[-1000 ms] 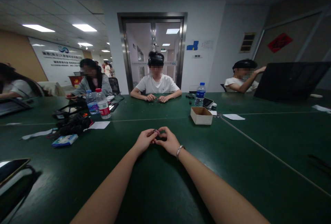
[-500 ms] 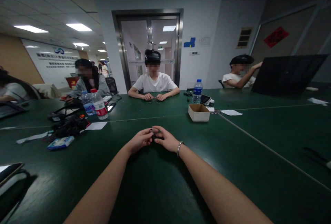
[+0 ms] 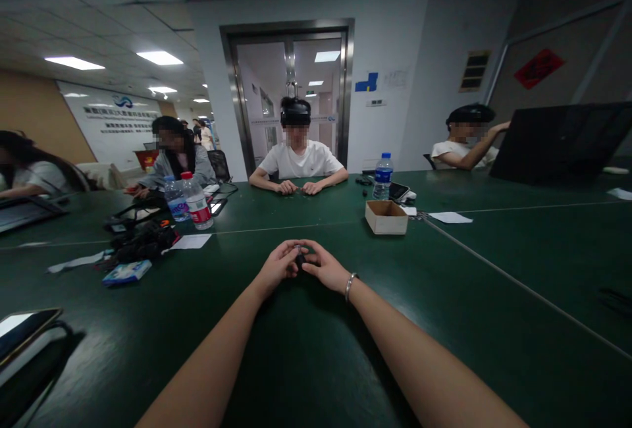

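Both hands meet over the green table (image 3: 306, 336), around a small dark object (image 3: 299, 259) with a lighter top; its kind is too small to tell. My left hand (image 3: 279, 268) is closed, thumb and fingers pinching the object's upper part. From the other side, my right hand (image 3: 326, 267) curls about the same object, its fingertips and thumb close to or on it. The far fingers of both hands are partly hidden. A silver bracelet (image 3: 350, 286) circles my right wrist.
Beyond my right hand stands an open cardboard box (image 3: 388, 222), with a blue-capped bottle (image 3: 382, 178) behind it. At left are a red-capped bottle (image 3: 198, 204), dark straps (image 3: 141, 241), a tissue pack (image 3: 127, 272) and a phone (image 3: 29, 329). A person (image 3: 299, 161) sits opposite.
The whole view has shifted slightly, so things appear a little farther right. My hands stay together, and the dark object now shows more plainly between them.
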{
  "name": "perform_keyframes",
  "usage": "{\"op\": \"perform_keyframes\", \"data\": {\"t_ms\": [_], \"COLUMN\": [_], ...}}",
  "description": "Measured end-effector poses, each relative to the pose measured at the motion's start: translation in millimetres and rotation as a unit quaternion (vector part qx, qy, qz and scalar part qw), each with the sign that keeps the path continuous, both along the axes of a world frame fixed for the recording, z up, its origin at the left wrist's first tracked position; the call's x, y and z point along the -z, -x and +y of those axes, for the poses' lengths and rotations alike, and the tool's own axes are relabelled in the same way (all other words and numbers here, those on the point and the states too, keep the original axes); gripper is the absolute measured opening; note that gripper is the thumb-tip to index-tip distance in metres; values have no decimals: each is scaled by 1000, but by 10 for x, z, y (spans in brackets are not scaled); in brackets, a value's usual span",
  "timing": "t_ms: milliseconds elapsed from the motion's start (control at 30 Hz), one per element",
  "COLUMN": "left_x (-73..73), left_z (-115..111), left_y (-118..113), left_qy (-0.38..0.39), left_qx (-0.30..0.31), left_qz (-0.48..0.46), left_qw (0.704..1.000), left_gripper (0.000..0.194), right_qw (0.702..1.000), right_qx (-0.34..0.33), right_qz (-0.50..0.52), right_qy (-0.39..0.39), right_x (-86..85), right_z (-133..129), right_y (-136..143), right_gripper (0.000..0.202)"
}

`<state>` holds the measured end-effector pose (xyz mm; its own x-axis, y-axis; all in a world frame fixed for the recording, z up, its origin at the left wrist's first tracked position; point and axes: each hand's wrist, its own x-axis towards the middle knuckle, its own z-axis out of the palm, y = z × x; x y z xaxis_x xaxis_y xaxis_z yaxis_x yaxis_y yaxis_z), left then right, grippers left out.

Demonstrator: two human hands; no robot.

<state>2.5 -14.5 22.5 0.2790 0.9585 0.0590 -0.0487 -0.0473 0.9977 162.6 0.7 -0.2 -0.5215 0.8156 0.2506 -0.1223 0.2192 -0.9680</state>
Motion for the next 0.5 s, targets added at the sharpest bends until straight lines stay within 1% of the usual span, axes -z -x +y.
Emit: {"op": "perform_keyframes", "data": {"t_ms": [67,133,200,267,333,400,433,500], "left_x": [17,52,93,124,136,129,120,92], "left_z": [11,25,39,53,74,106,125,152], "left_y": [-27,-63,-83,-51,64,259,376,620], "left_qy": [-2,-16,-42,-75,-105,-106,-90,-37], "left_qx": [1,-8,-26,-55,-98,-159,-194,-251], "left_qz": [20,46,71,103,152,201,213,205], "left_qw": [1000,999,996,990,978,961,953,945], "left_gripper": [37,35,31,24,18,17,17,19], "right_qw": [1000,999,994,979,962,953,952,951], "right_qx": [7,27,75,135,178,189,188,184], "right_qz": [-7,-32,-75,-129,-177,-210,-218,-229], "right_qy": [-3,-12,-38,-75,-103,-107,-104,-102], "right_x": [-5,4,16,16,-6,-46,-67,-101], "right_z": [-9,-12,-15,-24,-44,-73,-88,-111], "right_y": [4,12,20,22,18,10,5,-5], "right_gripper": [54,57,62,70,76,74,70,62]}}
